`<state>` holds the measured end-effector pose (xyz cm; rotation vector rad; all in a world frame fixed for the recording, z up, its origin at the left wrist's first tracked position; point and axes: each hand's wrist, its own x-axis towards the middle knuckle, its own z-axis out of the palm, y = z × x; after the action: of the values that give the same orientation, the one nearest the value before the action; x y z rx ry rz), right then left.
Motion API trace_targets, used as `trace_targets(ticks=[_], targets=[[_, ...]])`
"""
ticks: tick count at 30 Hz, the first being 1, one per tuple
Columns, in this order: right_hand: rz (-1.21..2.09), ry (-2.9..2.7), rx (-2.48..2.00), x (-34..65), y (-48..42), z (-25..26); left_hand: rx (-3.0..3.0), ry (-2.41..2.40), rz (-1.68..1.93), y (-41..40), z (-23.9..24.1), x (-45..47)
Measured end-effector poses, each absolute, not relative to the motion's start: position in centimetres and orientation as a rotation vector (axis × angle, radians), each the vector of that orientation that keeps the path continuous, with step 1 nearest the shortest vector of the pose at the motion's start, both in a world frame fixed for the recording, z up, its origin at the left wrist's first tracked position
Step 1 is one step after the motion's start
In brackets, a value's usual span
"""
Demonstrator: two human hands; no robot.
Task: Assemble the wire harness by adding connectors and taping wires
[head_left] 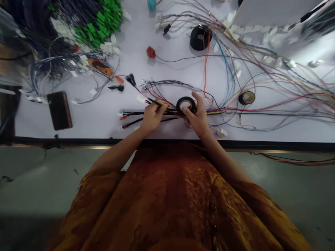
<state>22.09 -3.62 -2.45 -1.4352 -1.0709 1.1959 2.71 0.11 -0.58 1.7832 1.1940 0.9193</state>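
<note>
My left hand [152, 116] is closed with thumb and fingers pinching a black-wrapped wire branch [155, 101] of the harness. In my right hand [198, 118] is a roll of black electrical tape [178, 104], the thumb at its centre hole and the index finger raised beyond its rim. The roll sits over the wire bundle, close to the left fingertips. Other black-taped branches [133, 113] with small connectors at their ends stretch left from under my hands. Whether tape runs from the roll to the wires is too blurred to tell.
Loose coloured wires [277, 101] spread across the right side. A larger black roll [197, 39] and a smaller tape roll [246, 98] lie nearby. At left are a phone [59, 111], an orange-black cutter [100, 67] and green connectors [101, 26]. The table's front edge [78, 141] runs before me.
</note>
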Motion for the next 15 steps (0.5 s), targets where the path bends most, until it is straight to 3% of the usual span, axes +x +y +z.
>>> trace_targets(ticks=[3, 7, 15], targets=[[1.062, -1.222, -1.489, 22.4, -4.6, -2.3, 1.493, 1.231, 0.867, 1.1, -1.7, 2.5], [1.081, -1.239, -1.568, 22.7, -5.1, -2.3, 1.563, 1.065, 0.705, 1.5, -1.5, 2.6], [0.98, -1.463, -1.536, 21.7, -8.2, -1.0, 1.609, 1.193, 0.663, 1.9, -0.6, 3.6]])
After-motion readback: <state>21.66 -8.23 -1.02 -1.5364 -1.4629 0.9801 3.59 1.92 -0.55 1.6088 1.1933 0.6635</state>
